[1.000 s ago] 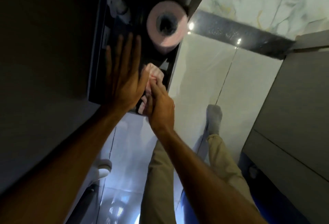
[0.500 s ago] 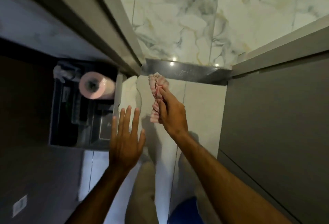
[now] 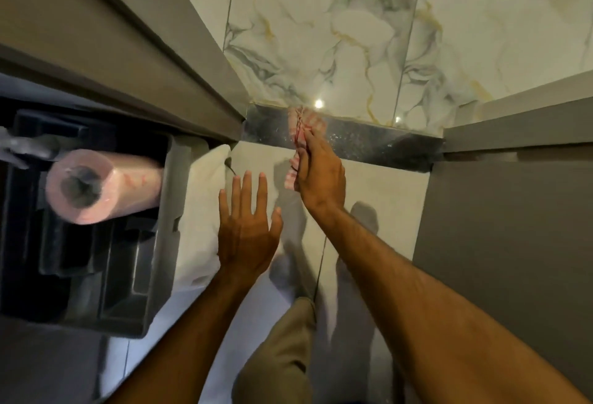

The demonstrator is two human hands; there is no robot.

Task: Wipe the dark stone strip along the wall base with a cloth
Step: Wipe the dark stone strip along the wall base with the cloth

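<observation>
A dark speckled stone strip [image 3: 378, 143] runs along the base of the marble-patterned wall, between two grey cabinet sides. My right hand [image 3: 321, 172] grips a folded pink-and-white cloth [image 3: 303, 124], and the cloth's upper end lies over the left part of the strip. My left hand [image 3: 247, 230] hovers over the pale floor tiles, fingers spread, holding nothing, below and left of the cloth.
An open dark drawer [image 3: 160, 236] on the left holds a pink paper roll [image 3: 102, 185]. A grey cabinet front [image 3: 513, 227] closes in the right side. My khaki trouser leg [image 3: 282, 349] stands on the pale floor tiles [image 3: 378, 211].
My right hand has carried the cloth from the drawer up to the stone strip. My left hand has left the drawer and come over the floor. The view has swung toward the wall.
</observation>
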